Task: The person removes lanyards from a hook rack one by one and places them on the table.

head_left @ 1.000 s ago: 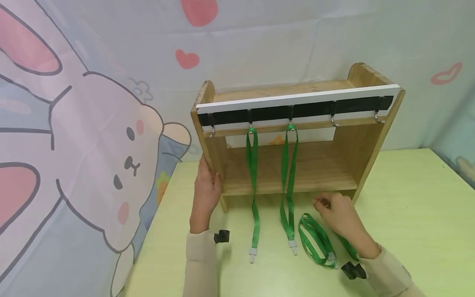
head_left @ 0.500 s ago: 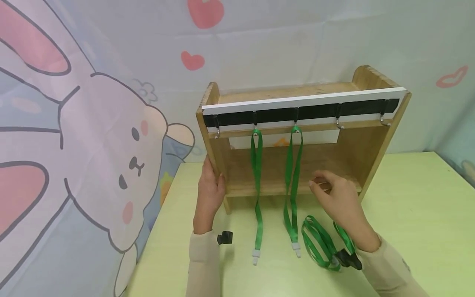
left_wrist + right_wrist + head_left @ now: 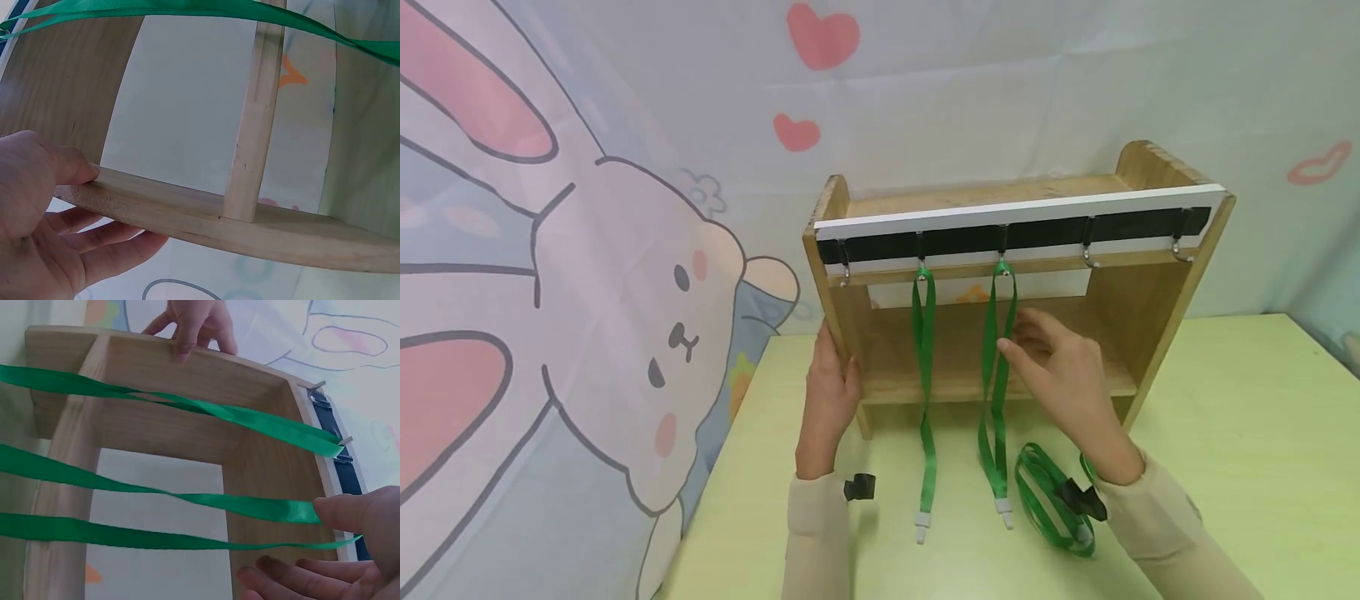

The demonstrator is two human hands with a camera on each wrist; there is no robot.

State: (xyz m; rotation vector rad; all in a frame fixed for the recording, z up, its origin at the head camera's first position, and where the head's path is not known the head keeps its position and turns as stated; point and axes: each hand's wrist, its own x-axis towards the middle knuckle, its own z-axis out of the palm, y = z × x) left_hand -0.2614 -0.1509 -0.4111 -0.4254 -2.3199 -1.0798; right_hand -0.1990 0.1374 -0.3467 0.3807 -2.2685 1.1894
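Beside the thumb tip of the right hand (image 3: 1067,367) hangs the middle lanyard (image 3: 989,333), a green loop on the third of five hooks (image 3: 1089,250). The right wrist view shows that thumb apart from its curved fingers, its tip over one strand; whether it presses on the ribbon I cannot tell. The thumb also covers that strand's upper end there, and the hook is hard to make out behind the hand.

To the left of these fingers, well apart, a second hung lanyard (image 3: 926,367) drops from the second hook, its pale clip (image 3: 922,525) low over the table (image 3: 1247,433). Below the right fingers, a coiled lanyard (image 3: 1049,477) lies on the table, partly hidden by the black wrist mount (image 3: 1082,498); a further green strap (image 3: 1086,468) shows only as a sliver, the rest lost behind the wrist.

The left hand (image 3: 831,392) has its thumb and fingers clamped on the side panel of the wooden shelf (image 3: 958,354), thumb inside, fingers outside; the head view hides most of those outer fingers. Behind the right fingers opens the shelf's front compartment; both hung lanyards dangle before it. The left wrist view cuts off the ribbon crossing above the left fingers.
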